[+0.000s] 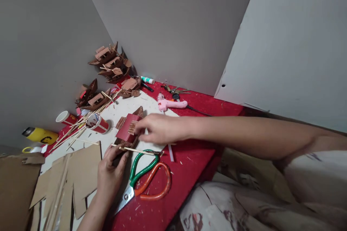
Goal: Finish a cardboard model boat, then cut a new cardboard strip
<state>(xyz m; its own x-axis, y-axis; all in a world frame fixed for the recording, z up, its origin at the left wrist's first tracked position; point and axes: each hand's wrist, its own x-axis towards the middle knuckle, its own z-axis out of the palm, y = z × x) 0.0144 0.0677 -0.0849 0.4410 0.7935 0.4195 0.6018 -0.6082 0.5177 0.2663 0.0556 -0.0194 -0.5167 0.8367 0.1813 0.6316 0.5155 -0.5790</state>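
A brown cardboard model boat [125,142] with a red roof [128,127] lies tilted on the white board. My left hand [113,162] is closed round its near end; the underside of the grip is hidden. My right hand [157,129] is at the roof's right side, its fingers bent together at the edge of a small slatted piece [132,127]. Just right of my left fingertips lies a thin wooden stick [137,151]. Below it, large scissors with a green handle [145,168] and an orange handle [168,180] rest on the red table.
Several finished model boats [104,56] stand at the back left. A pink glue gun [172,104] with a cord, keys [179,91] and a glue tube [148,79] lie behind. Left are a paper cup [101,126], thin sticks [88,115], a yellow bottle [43,136] and cardboard pieces [84,168].
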